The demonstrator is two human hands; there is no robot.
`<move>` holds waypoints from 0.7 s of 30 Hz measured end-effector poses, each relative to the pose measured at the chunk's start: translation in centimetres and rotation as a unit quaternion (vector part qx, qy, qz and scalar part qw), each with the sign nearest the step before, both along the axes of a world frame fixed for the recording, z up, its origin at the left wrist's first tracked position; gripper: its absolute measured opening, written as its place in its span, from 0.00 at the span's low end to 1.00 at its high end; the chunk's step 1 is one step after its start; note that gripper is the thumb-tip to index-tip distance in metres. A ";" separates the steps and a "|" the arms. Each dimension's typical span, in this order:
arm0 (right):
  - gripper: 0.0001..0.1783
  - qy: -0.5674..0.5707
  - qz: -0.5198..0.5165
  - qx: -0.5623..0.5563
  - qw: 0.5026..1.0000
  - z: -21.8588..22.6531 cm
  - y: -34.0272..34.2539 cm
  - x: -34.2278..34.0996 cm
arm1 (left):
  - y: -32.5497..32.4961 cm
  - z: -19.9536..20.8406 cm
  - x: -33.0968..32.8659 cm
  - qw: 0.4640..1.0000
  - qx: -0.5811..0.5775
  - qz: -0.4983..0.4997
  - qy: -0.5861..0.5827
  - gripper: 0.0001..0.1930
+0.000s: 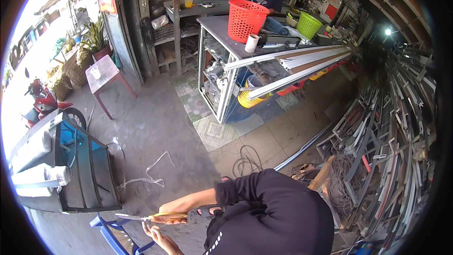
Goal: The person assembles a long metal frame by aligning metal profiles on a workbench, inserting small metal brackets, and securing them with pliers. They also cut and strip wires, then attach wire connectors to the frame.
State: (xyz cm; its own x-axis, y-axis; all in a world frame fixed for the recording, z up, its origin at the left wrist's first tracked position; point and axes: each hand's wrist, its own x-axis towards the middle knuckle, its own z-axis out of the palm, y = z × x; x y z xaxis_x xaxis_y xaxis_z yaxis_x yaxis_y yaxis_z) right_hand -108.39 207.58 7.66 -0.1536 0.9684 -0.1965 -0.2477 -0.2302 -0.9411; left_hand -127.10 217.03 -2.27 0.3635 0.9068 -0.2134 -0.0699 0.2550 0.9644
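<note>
My right hand (pixel 171 218) is closed round the yellow handles of a pair of scissors (pixel 177 215). The blades point left, over a blue plastic chair (pixel 111 237) with a patterned panel. Just below the scissors, my left hand (pixel 155 234) comes in from the lower edge with its fingers curled together near the blades. Whatever those fingers pinch, if anything, is too small to make out. My dark sleeve and torso fill the lower middle.
A dark metal frame (pixel 87 179) with wrapped rolls stands at left. Clear plastic strip (pixel 153 179) lies on the floor. Ahead, a workbench (pixel 217 26) bears a red basket (pixel 246 21) and protruding metal profiles (pixel 302 71); a person stands behind. Metal lengths (pixel 391 151) crowd the right.
</note>
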 end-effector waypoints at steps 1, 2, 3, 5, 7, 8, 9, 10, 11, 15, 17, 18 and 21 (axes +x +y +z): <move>0.47 0.007 -0.023 0.003 1.000 0.4 -1.1 0.2 | 0.6 0.1 1.2 0.998 0.053 -0.019 -0.020 0.11; 0.45 0.064 -0.040 0.059 0.995 0.7 -2.3 0.4 | 1.8 0.3 1.9 0.995 -0.025 -0.087 -0.049 0.13; 0.44 0.073 -0.064 0.059 0.994 1.0 -3.5 0.4 | 2.5 0.1 3.1 0.989 0.015 -0.134 -0.066 0.14; 0.43 0.101 -0.110 0.071 0.986 1.1 -6.2 0.0 | 2.9 -0.7 5.1 0.979 0.087 -0.160 -0.094 0.14; 0.41 0.157 -0.146 0.093 0.972 1.0 -9.0 -0.2 | 2.3 -1.9 7.4 0.971 0.118 -0.187 -0.091 0.13; 0.40 0.185 -0.163 0.108 0.963 0.9 -10.4 -0.3 | 1.5 -2.4 8.7 0.969 0.091 -0.224 -0.051 0.13; 0.39 0.214 -0.180 0.123 0.952 0.7 -12.1 -0.2 | 0.1 -3.1 10.4 0.957 0.092 -0.274 -0.038 0.13; 0.37 0.240 -0.200 0.118 0.943 0.5 -14.2 -0.1 | -1.6 -3.7 12.1 0.935 0.117 -0.334 -0.010 0.13; 0.37 0.219 -0.216 0.103 0.946 0.2 -16.2 0.4 | -4.0 -4.2 13.9 0.909 0.146 -0.391 0.002 0.15; 0.39 0.140 -0.274 0.058 0.950 -0.3 -26.5 3.2 | -18.2 -3.8 22.0 0.817 -0.165 -0.550 -0.056 0.20; 0.39 0.129 -0.294 0.112 0.940 0.4 -32.9 4.3 | -27.6 -2.0 26.4 0.766 -0.143 -0.622 -0.073 0.19; 0.38 0.132 -0.332 0.136 0.924 1.2 -36.3 4.5 | -32.4 -0.7 28.4 0.745 -0.166 -0.642 -0.076 0.18; 0.37 0.048 -0.387 0.114 0.914 2.7 -47.1 6.2 | -45.1 3.5 33.5 0.679 -0.222 -0.688 -0.131 0.13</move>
State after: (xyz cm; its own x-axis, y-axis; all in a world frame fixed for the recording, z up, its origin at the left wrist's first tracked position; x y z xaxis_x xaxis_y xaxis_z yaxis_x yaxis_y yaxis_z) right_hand -102.23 160.47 10.34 0.5887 0.8083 0.0023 -0.3365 0.2477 -0.9085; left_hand -93.60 171.96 1.25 0.8793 -0.4610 -0.1196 0.3742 0.5134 0.7723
